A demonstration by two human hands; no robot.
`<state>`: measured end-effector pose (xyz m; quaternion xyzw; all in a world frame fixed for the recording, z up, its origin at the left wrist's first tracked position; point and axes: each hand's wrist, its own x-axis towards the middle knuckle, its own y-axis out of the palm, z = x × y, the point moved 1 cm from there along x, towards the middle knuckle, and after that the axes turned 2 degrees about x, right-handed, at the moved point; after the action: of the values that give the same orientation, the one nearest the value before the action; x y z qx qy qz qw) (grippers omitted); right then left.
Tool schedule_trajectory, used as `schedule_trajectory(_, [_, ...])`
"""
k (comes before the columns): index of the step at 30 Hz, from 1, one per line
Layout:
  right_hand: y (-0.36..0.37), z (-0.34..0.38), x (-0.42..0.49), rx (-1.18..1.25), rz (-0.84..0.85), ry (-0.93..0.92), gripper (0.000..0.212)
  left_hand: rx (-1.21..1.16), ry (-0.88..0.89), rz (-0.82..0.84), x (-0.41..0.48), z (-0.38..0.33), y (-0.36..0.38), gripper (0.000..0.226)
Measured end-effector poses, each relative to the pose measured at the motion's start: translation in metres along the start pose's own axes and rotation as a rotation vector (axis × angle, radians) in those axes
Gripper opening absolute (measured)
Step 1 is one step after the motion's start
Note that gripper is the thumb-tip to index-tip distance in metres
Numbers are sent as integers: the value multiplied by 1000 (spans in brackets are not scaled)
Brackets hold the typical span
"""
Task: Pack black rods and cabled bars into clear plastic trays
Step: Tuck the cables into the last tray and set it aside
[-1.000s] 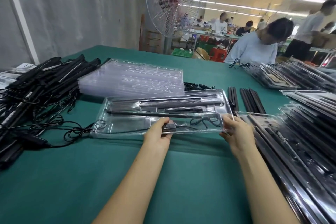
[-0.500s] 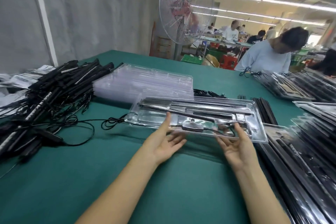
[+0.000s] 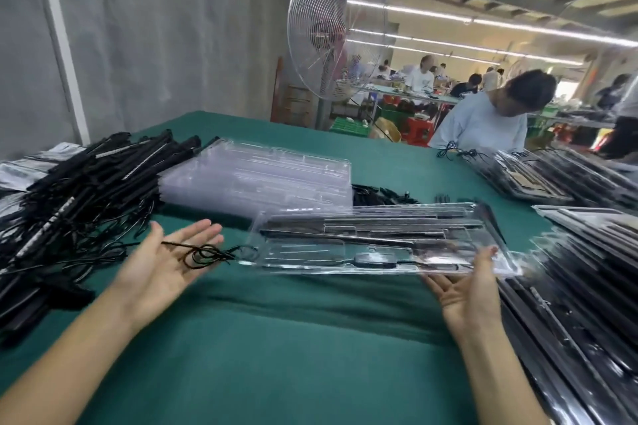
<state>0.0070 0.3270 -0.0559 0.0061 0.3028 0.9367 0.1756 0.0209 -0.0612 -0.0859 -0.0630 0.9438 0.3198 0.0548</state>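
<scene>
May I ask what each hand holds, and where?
The right hand supports the clear tray beneath its near right edge; a cable lies across the open left hand.

Counter [image 3: 293, 355] covered in green cloth. At left lies a heap of black cabled bars [image 3: 69, 190], with a stack of empty clear trays [image 3: 255, 176] just beside it. Filled trays [image 3: 569, 304] lie stacked along the right edge.

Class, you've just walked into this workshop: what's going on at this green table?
A person is packing parts at the green table. Their right hand, fingers straight, supports the near right corner of a clear tray already holding black rods. The left hand is open, palm up, with a loose black cable from the tray lying across it. Empty trays are stacked behind, unpacked bars piled left, filled trays right.
</scene>
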Motion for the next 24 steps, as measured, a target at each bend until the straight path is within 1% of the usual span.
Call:
schedule_trajectory(1, [0, -1, -1, -9, -14, -5, 66, 82, -84, 22, -3, -4, -6, 79])
schedule_trajectory(2, [0, -2, -1, -11, -25, -10, 66, 241, -202, 34, -8, -10, -11, 86])
schedule_trajectory(3, [0, -3, -1, -17, -32, -17, 64, 507, -342, 57, -16, -17, -15, 92])
schedule_trajectory(5, [0, -2, 1, -33, -50, -64, 59, 1120, -589, 202, -39, -37, -16, 105])
schedule_trajectory(6, [1, 0, 1, -35, -69, -99, 54, 1359, -628, 267, -48, -48, -12, 108])
schedule_trajectory(7, [3, 2, 1, -28, -85, -131, 48, 1483, -570, 297, -53, -58, -4, 102])
schedule_trajectory(8, [6, 5, 0, -13, -92, -153, 42, 1510, -399, 293, -57, -66, 8, 92])
schedule_trajectory(10, [14, 11, -2, 32, -71, -184, 30, 1521, 86, 306, -60, -79, 42, 75])
schedule_trajectory(11, [18, 15, -4, 49, -49, -190, 28, 1581, 317, 344, -57, -83, 64, 68])
schedule_trajectory(12, [24, 19, -5, 63, -21, -186, 28, 1652, 477, 377, -49, -85, 84, 62])
schedule_trajectory(13, [31, 23, -7, 76, 17, -173, 29, 1727, 551, 407, -40, -84, 102, 61])
schedule_trajectory(14, [38, 26, -8, 89, 58, -154, 31, 1801, 538, 435, -29, -82, 117, 66])
schedule_trajectory(15, [44, 29, -8, 104, 89, -138, 32, 1853, 458, 461, -20, -79, 129, 72])
schedule_trajectory(16, [49, 31, -6, 119, 98, -127, 31, 1868, 337, 487, -11, -77, 137, 71])
schedule_trajectory(17, [54, 34, -4, 128, 97, -116, 29, 1834, 224, 524, -3, -76, 142, 65])
schedule_trajectory(19, [58, 40, 2, 87, 122, -57, 29, 1712, 39, 617, 6, -69, 143, 54])
schedule_trajectory(21, [60, 44, 8, -5, 164, 60, 37, 1546, -121, 655, 8, -58, 138, 59])
schedule_trajectory(22, [61, 45, 12, -41, 168, 122, 43, 1437, -169, 659, 7, -51, 136, 64])
schedule_trajectory(23, [61, 46, 14, -56, 166, 175, 48, 1333, -176, 662, 6, -43, 135, 66])
schedule_trajectory(24, [62, 46, 16, -44, 162, 213, 53, 1256, -153, 671, 4, -35, 134, 60])
